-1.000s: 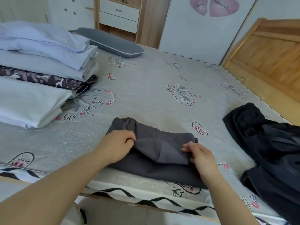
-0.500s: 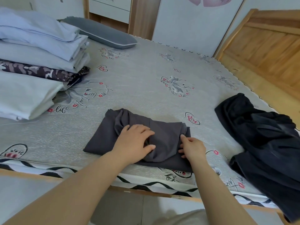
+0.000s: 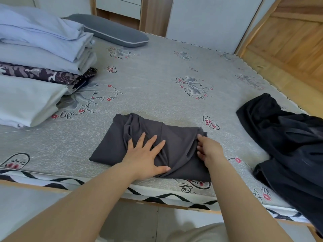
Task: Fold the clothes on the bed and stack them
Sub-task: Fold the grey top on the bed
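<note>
Since the earlier frames, the left hand (image 3: 146, 154) is no longer gripping the cloth; it is now lying flat with straight, spread fingers and pressing on the dark grey garment (image 3: 152, 145). The right hand (image 3: 208, 150) is holding the right edge of the same garment, and its grip is closing on the cloth there with curled fingers. This garment is lying on the bed (image 3: 157, 81) near the front edge, already folded into a small packet, but some wrinkles are showing in the middle. At the far left, a stack of folded clothes (image 3: 40, 67) is waiting. At the right, a black garment (image 3: 288, 140) is lying crumpled and unfolded. I am judging that most of the work is finished: the grey piece needs smoothing and moving to the stack, and the black one is left to fold.
</note>
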